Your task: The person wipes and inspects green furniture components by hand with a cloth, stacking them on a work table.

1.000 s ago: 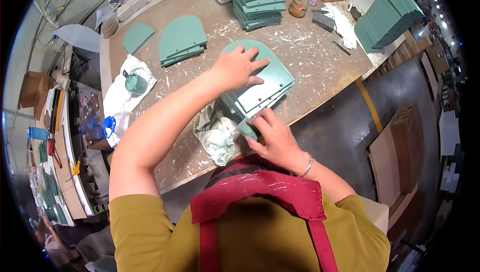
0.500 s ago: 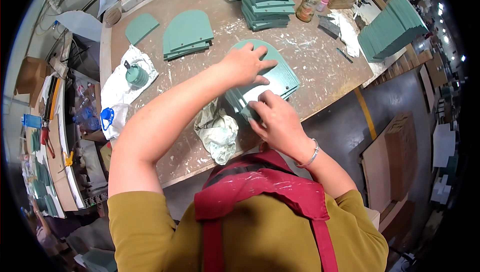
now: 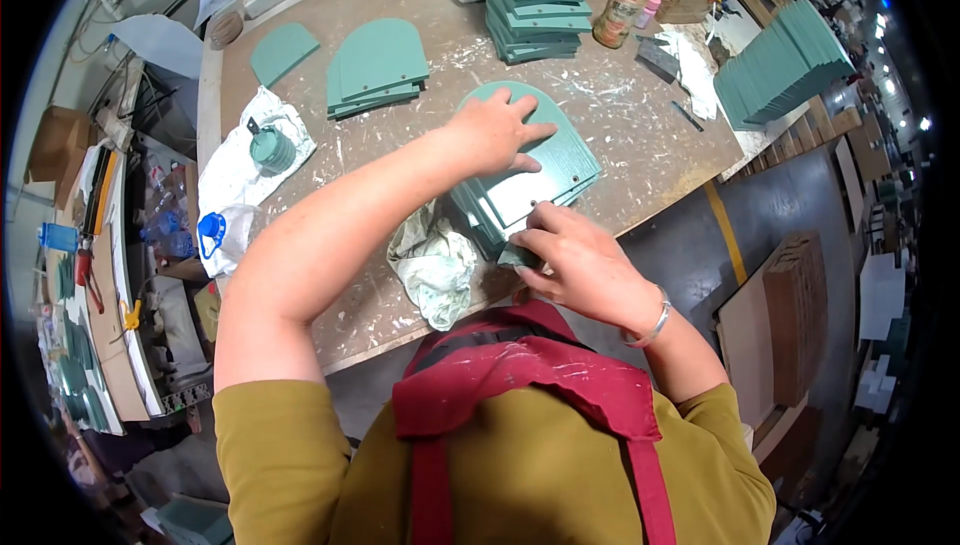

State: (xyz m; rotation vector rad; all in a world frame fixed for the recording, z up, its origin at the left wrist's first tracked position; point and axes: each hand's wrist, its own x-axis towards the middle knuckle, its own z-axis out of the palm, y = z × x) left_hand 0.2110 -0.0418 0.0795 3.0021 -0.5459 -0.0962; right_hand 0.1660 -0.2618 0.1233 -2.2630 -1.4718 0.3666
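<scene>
The left hand [image 3: 498, 135] lies spread on green boards [image 3: 568, 157]; at their 5 o'clock, the right hand [image 3: 580, 257] pinches 1 green pad [image 3: 516, 257].

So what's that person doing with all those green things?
Someone is working on a short stack of green round-topped panels near the table's edge. Their left hand rests on top with fingers spread. Their right hand pinches a small greenish piece, maybe a pad, at the stack's near edge. A crumpled cloth lies just to the left. Farther back on the table stands a taller stack of green panels.
</scene>
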